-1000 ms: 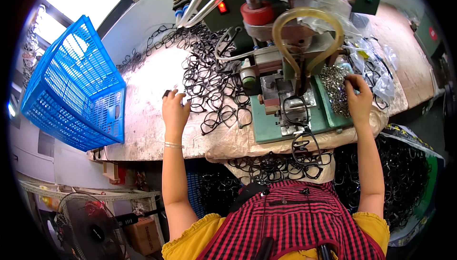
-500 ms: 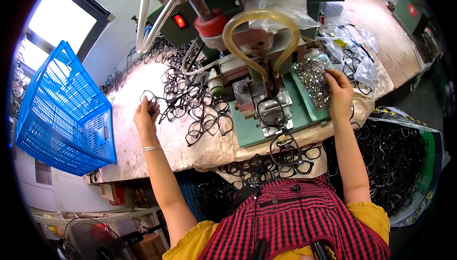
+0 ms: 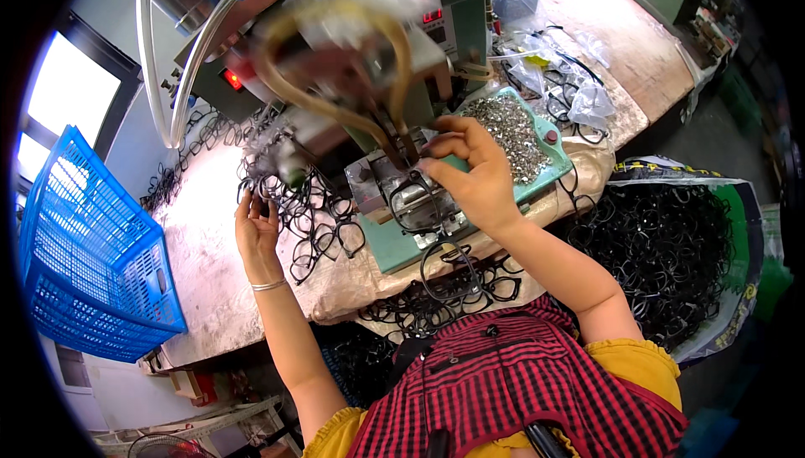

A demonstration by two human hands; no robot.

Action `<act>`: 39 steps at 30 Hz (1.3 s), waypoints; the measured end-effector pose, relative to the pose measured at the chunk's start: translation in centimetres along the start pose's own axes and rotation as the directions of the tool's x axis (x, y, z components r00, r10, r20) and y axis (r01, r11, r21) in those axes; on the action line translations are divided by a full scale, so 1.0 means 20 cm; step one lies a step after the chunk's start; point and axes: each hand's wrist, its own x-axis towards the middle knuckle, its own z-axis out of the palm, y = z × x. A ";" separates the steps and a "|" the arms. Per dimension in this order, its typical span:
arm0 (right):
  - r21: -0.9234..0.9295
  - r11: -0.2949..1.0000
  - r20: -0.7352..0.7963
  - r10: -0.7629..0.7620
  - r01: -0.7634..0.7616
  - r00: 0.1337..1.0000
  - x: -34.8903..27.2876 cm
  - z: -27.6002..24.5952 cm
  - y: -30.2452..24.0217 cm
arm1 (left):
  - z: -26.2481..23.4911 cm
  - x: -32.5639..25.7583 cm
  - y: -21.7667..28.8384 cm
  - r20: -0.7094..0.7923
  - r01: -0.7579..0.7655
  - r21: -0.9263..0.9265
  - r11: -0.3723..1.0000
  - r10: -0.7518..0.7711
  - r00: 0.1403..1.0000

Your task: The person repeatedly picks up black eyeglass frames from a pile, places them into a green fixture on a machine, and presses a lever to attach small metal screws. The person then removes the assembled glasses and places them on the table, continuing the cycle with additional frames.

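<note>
I find one black eyeglass frame (image 3: pixel 438 234) set at the machine's metal fixture (image 3: pixel 417 210), one rim lying over it, the other hanging past the front edge of the green base (image 3: pixel 387 247). My right hand (image 3: pixel 486 188) reaches in from the right, above and just beside the upper rim. Its fingers (image 3: pixel 463 128) are curled, thumb and forefinger drawn near each other at the tips; I cannot tell whether a small part is pinched there. The upper rim lies just below and to the left of those tips; contact cannot be confirmed.

My left hand (image 3: pixel 260 244) is over the tabletop (image 3: pixel 210 269), well apart from the fixture. Its fingers (image 3: pixel 243 213) are partly spread, the tips at the left edge of a heap of black eyeglass frames (image 3: pixel 323 244). Whether they grip a frame I cannot tell.

The green tray (image 3: pixel 560 158) of small shiny metal pieces (image 3: pixel 511 139) stands beside my right hand, on its far right side. A yellowish tube (image 3: pixel 402 51), blurred, loops above the fixture. A blue crate (image 3: pixel 92 290) stands left of my left hand.
</note>
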 end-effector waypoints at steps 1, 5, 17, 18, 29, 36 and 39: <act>0.048 0.999 0.011 0.016 -0.017 1.000 0.00 0.02 -0.02 | 0.02 -0.03 0.00 -0.006 -0.026 -0.041 0.999 0.026 1.000; 0.126 0.988 0.009 0.085 -0.085 0.996 -0.03 0.07 -0.11 | 0.11 -0.37 -0.04 0.196 -0.434 -0.016 0.901 0.429 0.882; -0.958 0.274 0.030 -0.183 0.081 0.983 0.02 -0.45 0.24 | 0.62 -1.08 -0.35 0.972 -0.959 -0.116 -0.257 0.169 -0.163; -0.939 0.316 0.063 -0.219 0.132 0.974 0.02 -0.50 0.26 | 0.62 -1.09 -0.36 0.976 -0.962 -0.109 -0.249 0.155 -0.150; -0.853 0.473 0.023 -0.384 0.218 0.923 0.08 -0.50 0.28 | 0.65 -1.09 -0.27 0.995 -0.981 -0.092 -0.171 0.012 -0.095; -0.904 0.386 0.061 -0.310 0.184 0.949 0.19 -0.40 0.51 | 0.61 -1.17 -0.41 0.997 -0.991 -0.019 -0.134 0.069 -0.029; -0.678 0.724 -0.245 -0.387 0.128 0.889 0.12 -0.39 0.31 | 0.54 -1.28 -0.38 0.960 -0.985 0.088 -0.150 0.277 0.044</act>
